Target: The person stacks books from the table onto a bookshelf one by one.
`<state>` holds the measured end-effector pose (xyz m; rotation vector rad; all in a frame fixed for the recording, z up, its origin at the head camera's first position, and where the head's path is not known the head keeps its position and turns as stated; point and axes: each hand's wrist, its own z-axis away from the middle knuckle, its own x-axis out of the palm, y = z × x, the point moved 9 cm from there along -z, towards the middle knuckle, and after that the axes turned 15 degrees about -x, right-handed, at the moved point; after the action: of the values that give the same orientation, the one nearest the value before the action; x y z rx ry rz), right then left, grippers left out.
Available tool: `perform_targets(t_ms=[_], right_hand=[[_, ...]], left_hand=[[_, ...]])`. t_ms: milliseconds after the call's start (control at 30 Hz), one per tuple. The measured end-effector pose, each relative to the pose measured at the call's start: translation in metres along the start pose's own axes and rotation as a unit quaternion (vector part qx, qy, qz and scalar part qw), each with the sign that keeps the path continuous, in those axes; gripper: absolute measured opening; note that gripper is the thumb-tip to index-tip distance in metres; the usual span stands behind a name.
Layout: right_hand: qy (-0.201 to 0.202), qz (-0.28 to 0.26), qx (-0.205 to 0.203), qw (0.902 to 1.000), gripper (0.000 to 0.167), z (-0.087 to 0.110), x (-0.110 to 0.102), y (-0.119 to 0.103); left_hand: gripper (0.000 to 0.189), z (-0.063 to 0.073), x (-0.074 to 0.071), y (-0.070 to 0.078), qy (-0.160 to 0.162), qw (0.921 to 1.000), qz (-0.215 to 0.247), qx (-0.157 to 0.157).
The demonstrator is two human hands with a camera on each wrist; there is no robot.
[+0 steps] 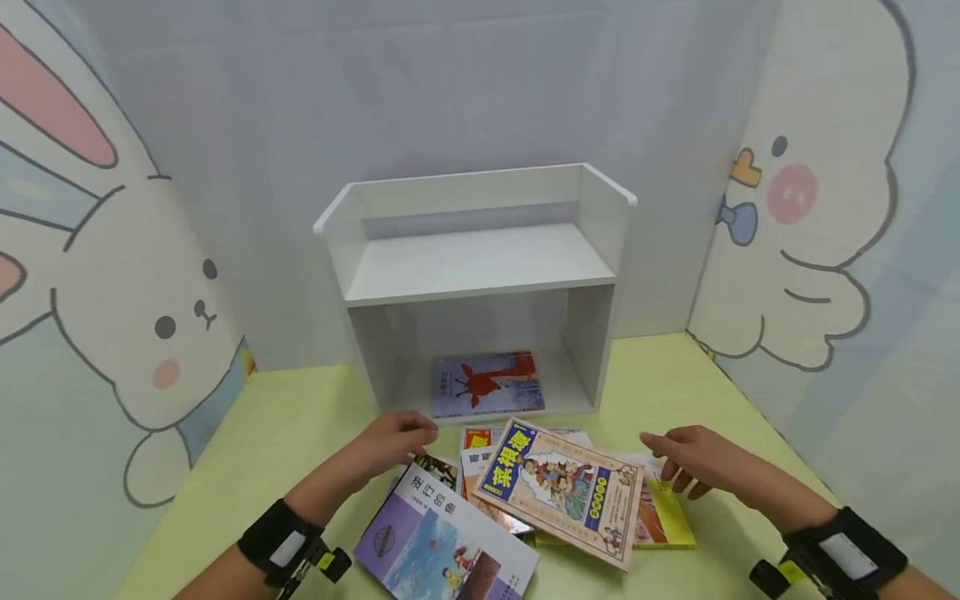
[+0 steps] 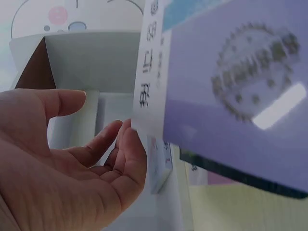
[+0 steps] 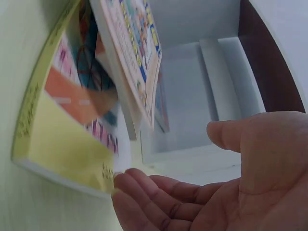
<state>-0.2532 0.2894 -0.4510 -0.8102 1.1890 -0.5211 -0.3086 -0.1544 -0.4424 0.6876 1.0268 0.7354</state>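
My left hand hovers at the top left corner of a purple and white book, fingers loosely bent. In the left wrist view its fingertips come up against the book's white edge; whether they touch is unclear. To the right, my right hand holds nothing, fingers relaxed, beside a yellow book. A beige comic book lies tilted on top of the pile, between both hands. Partly hidden beneath it are several other books. A book with a red giraffe lies flat in the shelf's lower compartment.
A white two-tier shelf stands behind the books on the pale yellow table. A grey curtain hangs at the back. Side panels carry a cartoon rabbit on the left and a white cartoon animal on the right.
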Motion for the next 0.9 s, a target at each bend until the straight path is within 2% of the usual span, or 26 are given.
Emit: perform_targets(t_ms=[167,267,333,500,567,733,900], right_hand=[[-0.026,-0.056,0.024,0.9978,0.062,0.009,0.019,0.008],[-0.053,-0.106,0.021,0.9928,0.059,0.017,0.032,0.011],[-0.065,-0.15,0.013,0.9865,0.058,0.022,0.041,0.012],[-0.071,-0.261,-0.001,0.9628,0.054,0.029,0.059,0.008],[-0.066,-0.287,-0.004,0.9557,0.052,0.03,0.065,0.007],[-0.029,-0.32,0.006,0.9469,0.039,0.03,0.076,0.01],[0.014,-0.335,0.009,0.942,0.021,0.031,0.079,0.014]], left_hand=[[0.031,0.004,0.006,0.016,0.009,0.9993,-0.02,0.029],[0.03,0.004,0.015,0.025,-0.005,0.9993,-0.013,0.036],[0.03,0.001,0.025,0.03,-0.025,0.9991,-0.006,0.033],[0.03,-0.011,0.052,0.045,-0.058,0.9981,-0.01,0.015],[0.031,-0.015,0.061,0.05,-0.058,0.9982,-0.017,0.002],[0.037,-0.022,0.079,0.055,-0.053,0.997,-0.043,-0.039],[0.041,-0.026,0.087,0.054,-0.044,0.9953,-0.064,-0.057]])
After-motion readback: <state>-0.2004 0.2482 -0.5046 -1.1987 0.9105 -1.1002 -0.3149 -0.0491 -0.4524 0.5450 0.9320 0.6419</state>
